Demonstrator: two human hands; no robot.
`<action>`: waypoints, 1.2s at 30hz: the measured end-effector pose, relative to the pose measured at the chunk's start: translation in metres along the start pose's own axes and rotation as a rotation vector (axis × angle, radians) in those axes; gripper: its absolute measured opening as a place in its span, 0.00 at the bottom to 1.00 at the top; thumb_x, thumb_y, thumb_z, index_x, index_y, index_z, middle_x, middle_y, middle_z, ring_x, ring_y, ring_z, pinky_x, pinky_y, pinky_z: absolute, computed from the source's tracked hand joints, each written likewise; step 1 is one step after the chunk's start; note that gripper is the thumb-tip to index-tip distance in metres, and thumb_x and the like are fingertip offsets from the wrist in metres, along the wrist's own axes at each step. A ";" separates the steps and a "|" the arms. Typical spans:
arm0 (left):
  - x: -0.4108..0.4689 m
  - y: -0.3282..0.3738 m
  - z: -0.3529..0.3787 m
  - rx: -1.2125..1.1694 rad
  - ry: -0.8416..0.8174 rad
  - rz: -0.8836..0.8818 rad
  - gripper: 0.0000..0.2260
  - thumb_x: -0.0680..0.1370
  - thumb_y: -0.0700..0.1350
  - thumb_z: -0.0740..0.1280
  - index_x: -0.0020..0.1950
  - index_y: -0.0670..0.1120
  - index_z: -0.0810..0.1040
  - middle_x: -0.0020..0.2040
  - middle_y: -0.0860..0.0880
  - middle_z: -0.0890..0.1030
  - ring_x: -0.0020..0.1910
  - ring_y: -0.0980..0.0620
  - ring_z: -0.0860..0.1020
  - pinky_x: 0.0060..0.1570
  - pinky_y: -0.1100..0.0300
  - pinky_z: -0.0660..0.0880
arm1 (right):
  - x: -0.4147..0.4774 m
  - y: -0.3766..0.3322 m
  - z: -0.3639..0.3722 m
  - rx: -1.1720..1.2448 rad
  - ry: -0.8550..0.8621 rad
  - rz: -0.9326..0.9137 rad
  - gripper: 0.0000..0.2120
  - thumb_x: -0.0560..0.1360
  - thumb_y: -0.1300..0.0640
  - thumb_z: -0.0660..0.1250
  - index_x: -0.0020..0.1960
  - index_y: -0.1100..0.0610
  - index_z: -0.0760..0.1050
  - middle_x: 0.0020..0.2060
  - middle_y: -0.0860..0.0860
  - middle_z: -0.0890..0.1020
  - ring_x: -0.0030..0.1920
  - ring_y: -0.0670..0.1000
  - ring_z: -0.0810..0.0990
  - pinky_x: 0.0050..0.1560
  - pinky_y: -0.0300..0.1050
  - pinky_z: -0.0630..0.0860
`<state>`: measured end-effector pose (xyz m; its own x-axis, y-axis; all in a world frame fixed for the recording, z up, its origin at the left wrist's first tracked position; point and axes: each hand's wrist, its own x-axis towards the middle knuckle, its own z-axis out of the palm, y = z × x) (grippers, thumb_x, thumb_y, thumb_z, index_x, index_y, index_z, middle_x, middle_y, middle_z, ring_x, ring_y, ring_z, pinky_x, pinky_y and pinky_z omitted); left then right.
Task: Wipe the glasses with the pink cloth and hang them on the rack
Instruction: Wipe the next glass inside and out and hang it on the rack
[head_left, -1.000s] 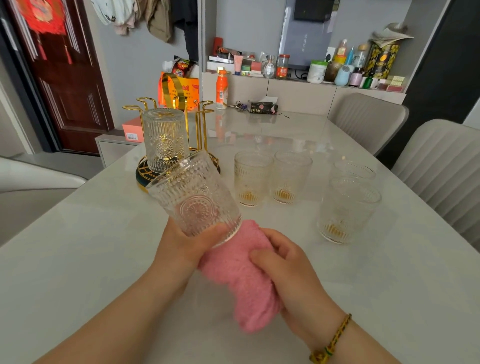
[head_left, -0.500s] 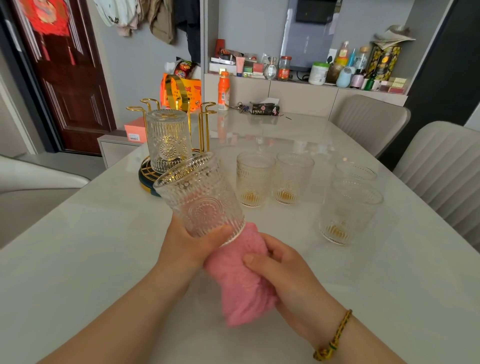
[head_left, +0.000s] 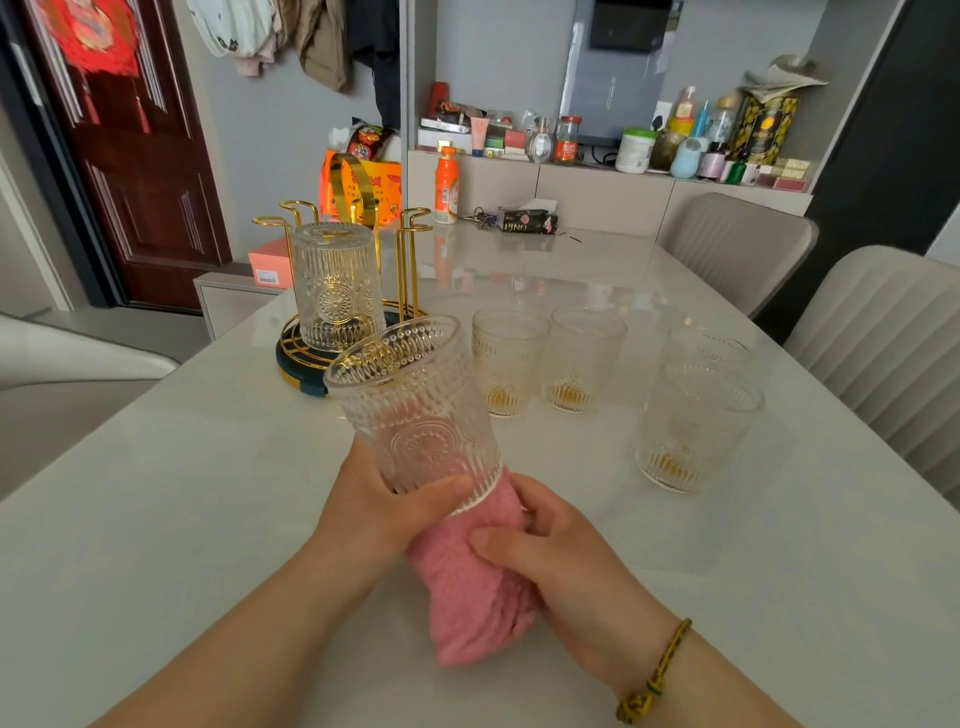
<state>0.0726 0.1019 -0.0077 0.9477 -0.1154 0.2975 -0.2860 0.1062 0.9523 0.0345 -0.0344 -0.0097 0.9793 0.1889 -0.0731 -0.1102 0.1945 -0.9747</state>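
Observation:
My left hand grips the base of a ribbed clear glass, tilted with its mouth up and to the left. Against the bottom of that glass lies the pink cloth, pressed there by my right hand. On the gold rack at the table's left, one glass hangs upside down. Several more glasses stand upright on the table: two in the middle and two to the right.
The white table has an orange bottle, keys and a tissue pack at its far end. Grey chairs stand along the right side, another seat on the left.
The held glass has tipped more upright and risen slightly. My right hand has worked the cloth round under its base.

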 end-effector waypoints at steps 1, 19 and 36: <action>0.000 0.000 0.000 0.007 -0.008 0.005 0.31 0.50 0.52 0.71 0.51 0.46 0.75 0.39 0.55 0.84 0.40 0.61 0.82 0.36 0.70 0.76 | 0.001 -0.001 -0.002 -0.011 0.025 0.004 0.21 0.59 0.63 0.67 0.52 0.55 0.76 0.42 0.53 0.84 0.43 0.51 0.82 0.45 0.42 0.79; -0.008 0.007 -0.004 0.512 -0.197 -0.009 0.35 0.47 0.56 0.74 0.51 0.67 0.63 0.49 0.69 0.69 0.47 0.82 0.66 0.37 0.82 0.67 | -0.003 -0.037 -0.038 0.247 0.311 -0.333 0.15 0.70 0.74 0.58 0.45 0.57 0.75 0.32 0.46 0.83 0.34 0.43 0.80 0.35 0.35 0.77; -0.009 0.003 -0.010 0.737 -0.297 0.132 0.33 0.53 0.55 0.73 0.50 0.70 0.60 0.51 0.74 0.63 0.53 0.79 0.61 0.43 0.84 0.63 | -0.004 -0.029 -0.030 -0.263 0.353 -0.325 0.16 0.58 0.45 0.72 0.42 0.44 0.71 0.42 0.42 0.77 0.36 0.37 0.77 0.38 0.35 0.74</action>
<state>0.0643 0.1131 -0.0086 0.8521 -0.4158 0.3177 -0.5110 -0.5302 0.6766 0.0393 -0.0698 0.0129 0.9583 -0.1845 0.2184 0.2095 -0.0667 -0.9755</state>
